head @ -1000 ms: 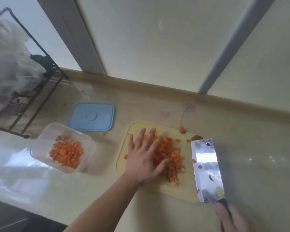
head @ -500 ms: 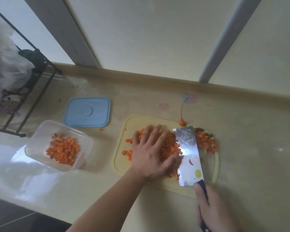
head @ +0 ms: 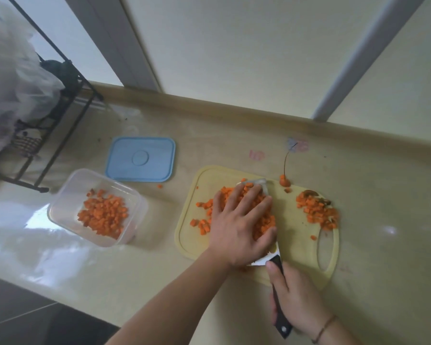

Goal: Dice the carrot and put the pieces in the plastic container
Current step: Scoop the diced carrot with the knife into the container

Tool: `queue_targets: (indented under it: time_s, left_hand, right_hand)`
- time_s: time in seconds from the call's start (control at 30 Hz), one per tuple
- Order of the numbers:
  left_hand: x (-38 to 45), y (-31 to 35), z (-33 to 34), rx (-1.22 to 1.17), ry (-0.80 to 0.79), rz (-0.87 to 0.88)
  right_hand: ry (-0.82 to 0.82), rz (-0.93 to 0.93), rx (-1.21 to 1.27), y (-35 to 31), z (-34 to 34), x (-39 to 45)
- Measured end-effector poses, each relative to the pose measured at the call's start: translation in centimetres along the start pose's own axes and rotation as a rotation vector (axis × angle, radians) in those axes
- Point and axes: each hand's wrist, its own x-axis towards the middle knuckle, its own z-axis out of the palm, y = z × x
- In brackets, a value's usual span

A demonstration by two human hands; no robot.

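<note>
Left hand (head: 239,226) lies flat at frame centre, fingers straight and spread, pressing a heap of small orange diced carrot pieces (head: 261,217) against the blade of the steel cleaver with a dark handle (head: 278,297). Blade mostly hidden under the hand and the heap; only its far tip and heel show.

Far left: black wire rack (head: 60,125) holding crumpled translucent plastic. Lower left of centre: clear rectangular plastic container (head: 67,195), open, with a layer of diced carrot (head: 102,214) inside. Just behind it: pale blue rectangular plastic lid (head: 141,159), flat on the beige glossy counter (head: 383,195).

Centre: pale yellow plastic cutting board (head: 192,235) under the hand and heap. On its right end: second, smaller pile of carrot dice (head: 316,211). Carrot tip with thin root (head: 284,180) at the board's far edge.

Lower right: right hand (head: 294,297), fingers wrapped round the cleaver handle.
</note>
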Motion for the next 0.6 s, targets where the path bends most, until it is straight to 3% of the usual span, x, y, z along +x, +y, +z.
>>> queue_targets:
  time_s: [0.3, 0.6]
  left_hand:
    - [0.3, 0.5, 0.6, -0.153, 0.101, 0.005]
    - [1.0, 1.2, 0.6, -0.171, 0.124, 0.003]
  right_hand:
    - [-0.010, -0.015, 0.164, 0.8, -0.8, -0.2]
    - [-0.039, -0.012, 0.160, 0.9, -2.1, -0.1]
